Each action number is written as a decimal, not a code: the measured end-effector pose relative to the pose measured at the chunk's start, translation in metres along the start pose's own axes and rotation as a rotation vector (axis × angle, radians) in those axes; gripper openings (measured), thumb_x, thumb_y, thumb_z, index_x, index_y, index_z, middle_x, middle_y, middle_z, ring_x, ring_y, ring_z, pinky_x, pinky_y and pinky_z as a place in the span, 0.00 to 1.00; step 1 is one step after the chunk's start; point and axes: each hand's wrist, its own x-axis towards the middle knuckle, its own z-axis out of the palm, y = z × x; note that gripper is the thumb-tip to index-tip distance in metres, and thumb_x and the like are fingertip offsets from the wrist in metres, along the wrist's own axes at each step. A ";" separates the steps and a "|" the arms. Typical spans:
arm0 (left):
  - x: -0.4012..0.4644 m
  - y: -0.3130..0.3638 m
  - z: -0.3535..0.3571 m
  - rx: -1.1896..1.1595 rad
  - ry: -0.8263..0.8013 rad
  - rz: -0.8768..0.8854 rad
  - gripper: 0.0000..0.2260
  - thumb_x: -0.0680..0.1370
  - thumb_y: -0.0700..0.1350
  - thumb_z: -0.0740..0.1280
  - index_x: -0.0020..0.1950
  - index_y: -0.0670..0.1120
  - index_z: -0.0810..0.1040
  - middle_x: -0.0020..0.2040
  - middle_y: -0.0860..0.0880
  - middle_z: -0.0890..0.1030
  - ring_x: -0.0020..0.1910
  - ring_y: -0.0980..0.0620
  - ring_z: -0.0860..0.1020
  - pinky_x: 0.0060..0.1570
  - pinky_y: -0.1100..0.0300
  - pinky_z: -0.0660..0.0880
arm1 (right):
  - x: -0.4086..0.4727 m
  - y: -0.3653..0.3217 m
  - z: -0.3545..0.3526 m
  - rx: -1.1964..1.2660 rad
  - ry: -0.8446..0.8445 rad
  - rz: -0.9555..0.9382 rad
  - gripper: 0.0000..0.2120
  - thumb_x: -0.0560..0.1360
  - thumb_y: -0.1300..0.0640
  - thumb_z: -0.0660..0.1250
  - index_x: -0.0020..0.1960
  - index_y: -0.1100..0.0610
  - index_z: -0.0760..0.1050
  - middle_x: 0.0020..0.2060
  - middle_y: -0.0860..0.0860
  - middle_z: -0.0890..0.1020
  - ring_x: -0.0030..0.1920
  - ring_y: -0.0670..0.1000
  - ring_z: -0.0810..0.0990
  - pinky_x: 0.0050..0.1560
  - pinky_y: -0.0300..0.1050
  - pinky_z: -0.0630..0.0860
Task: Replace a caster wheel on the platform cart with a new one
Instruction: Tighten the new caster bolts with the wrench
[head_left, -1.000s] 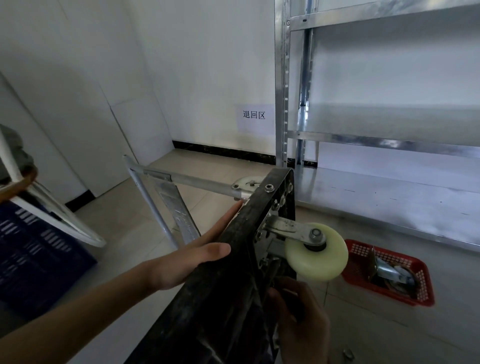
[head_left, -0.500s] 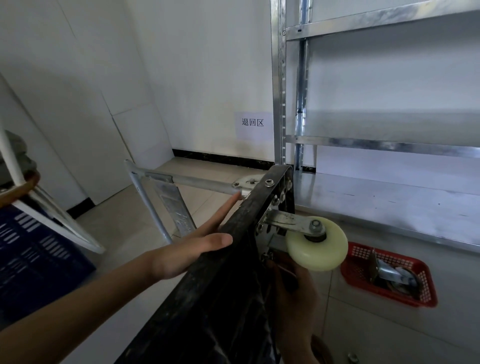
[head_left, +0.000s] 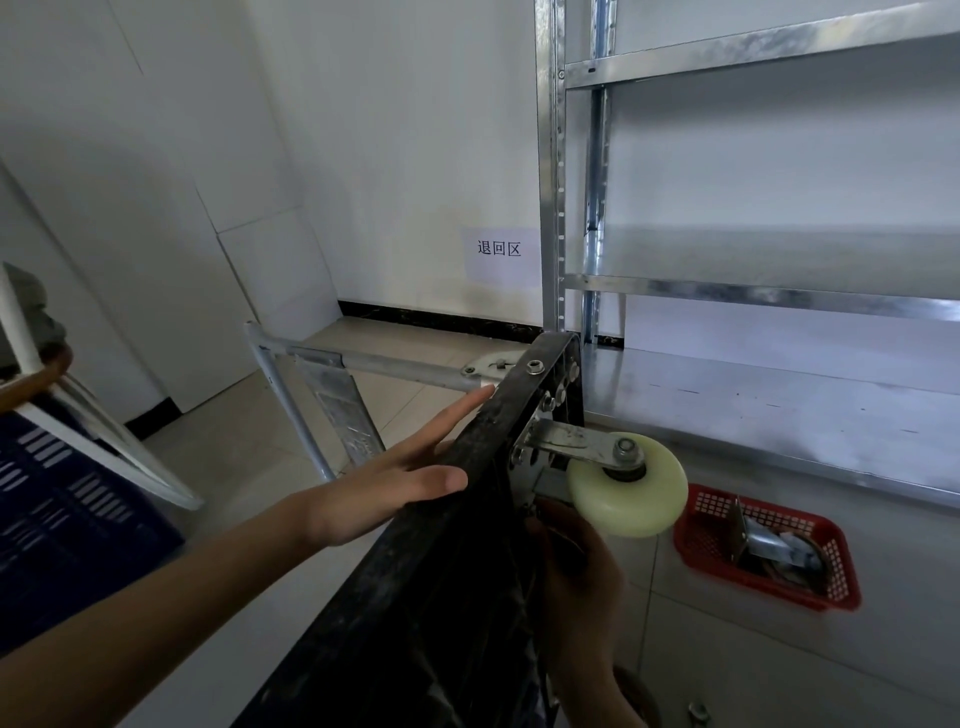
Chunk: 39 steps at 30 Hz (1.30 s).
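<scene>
The black platform cart (head_left: 441, 561) stands tipped on its side, its edge toward me. A pale cream caster wheel (head_left: 628, 486) on a metal bracket (head_left: 571, 439) sticks out from the cart's underside near the top corner. My left hand (head_left: 384, 493) lies flat against the deck's left face with straight fingers. My right hand (head_left: 582, 587) sits in shadow just under the bracket, fingers curled round a dark tool that I cannot identify. Another metal caster (head_left: 769, 545) lies in a red basket (head_left: 696, 540) on the floor at right.
The cart's folded metal handle (head_left: 395, 364) reaches left toward the wall. A steel shelving rack (head_left: 779, 410) stands close behind and to the right. A dark blue crate (head_left: 62, 519) sits at left. A small bolt (head_left: 698, 714) lies on the tiled floor.
My left hand's fingers have stretched further up along the deck. My right hand has shifted slightly under the bracket. The cart's corner sits a little higher in view.
</scene>
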 end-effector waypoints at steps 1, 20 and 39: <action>0.000 0.000 0.000 -0.007 -0.003 0.000 0.37 0.76 0.53 0.64 0.81 0.59 0.50 0.74 0.72 0.63 0.74 0.68 0.62 0.64 0.74 0.65 | 0.000 0.000 0.000 0.001 0.002 0.001 0.10 0.74 0.62 0.75 0.52 0.50 0.85 0.47 0.44 0.87 0.51 0.44 0.85 0.54 0.45 0.80; 0.001 -0.004 0.001 -0.015 0.024 0.007 0.35 0.75 0.56 0.65 0.79 0.66 0.54 0.78 0.68 0.58 0.76 0.66 0.60 0.66 0.72 0.66 | -0.006 -0.007 -0.008 -0.056 -0.049 -0.042 0.08 0.75 0.50 0.73 0.54 0.47 0.84 0.45 0.43 0.87 0.46 0.45 0.86 0.50 0.52 0.82; 0.001 -0.003 0.003 -0.047 0.024 -0.007 0.37 0.73 0.56 0.65 0.80 0.64 0.53 0.74 0.71 0.63 0.73 0.67 0.64 0.62 0.72 0.69 | -0.001 -0.003 -0.008 -0.060 -0.018 -0.072 0.05 0.74 0.53 0.74 0.51 0.49 0.84 0.42 0.43 0.87 0.43 0.45 0.86 0.47 0.51 0.83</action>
